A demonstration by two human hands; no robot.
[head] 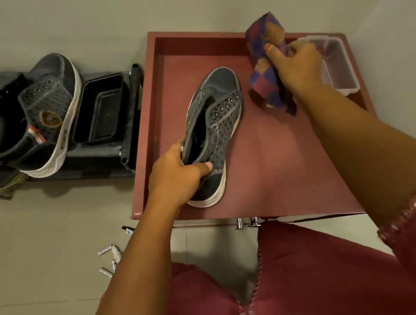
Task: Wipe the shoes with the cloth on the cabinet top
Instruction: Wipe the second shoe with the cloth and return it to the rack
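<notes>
on the red cabinet top [270,164], inside its raised rim, a dark grey shoe [217,126] lies with its toe pointing away from the person and its heel nearest them. the left hand [175,181] grips the heel end, thumb laid along the outer side and fingers tucked over the collar into the opening; this looks like a bracing hold, meant to keep the shoe from sliding or tipping once rubbing begins. the right hand [296,68] hovers just beside the toe, fingers and thumb curled round a bunched cloth [267,67], which hangs in folds above and below the fist and is not touching the shoe. gathering the cloth into a wad probably gives a firm pad to press with.

the shoe is a laceless high-top of quilted, faded dark fabric with pale stitching, a row of metal eyelets along the open throat, and a thick white sole that shows at the heel and along the right edge. the cloth is a check of purple, blue, maroon and orange. behind the right hand a clear plastic container [336,65] sits in the far corner of the top.

to the left, a second shoe [51,110] of the same pair rests on a low dark rack [93,158] beside a black tray [101,111], waiting its turn by the look of it.
</notes>
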